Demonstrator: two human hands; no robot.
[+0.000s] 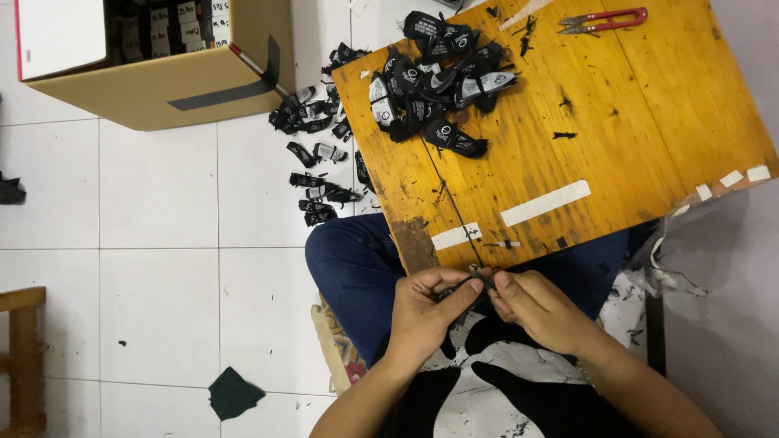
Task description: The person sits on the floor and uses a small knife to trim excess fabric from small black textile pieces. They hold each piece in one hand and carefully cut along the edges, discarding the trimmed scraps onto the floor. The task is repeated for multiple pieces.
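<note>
Black tag (pixel 484 281) pinched between both hands, left hand (pixel 426 312) and right hand (pixel 540 308) curled together at table edge (pixel 454 258)

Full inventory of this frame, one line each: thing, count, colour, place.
wooden table: one, orange-brown, upper right
label pile: many, black and white, table's far left corner
thread snips: one, red handles, table's far edge
tape strips: several, white, table's near edge
fallen labels: many, black and white, floor left of table
cardboard box: one, brown, upper left
cloth scrap: one, dark green, floor
small black piece: one, pinched by both hands
left hand: grip shut
right hand: grip shut
</note>
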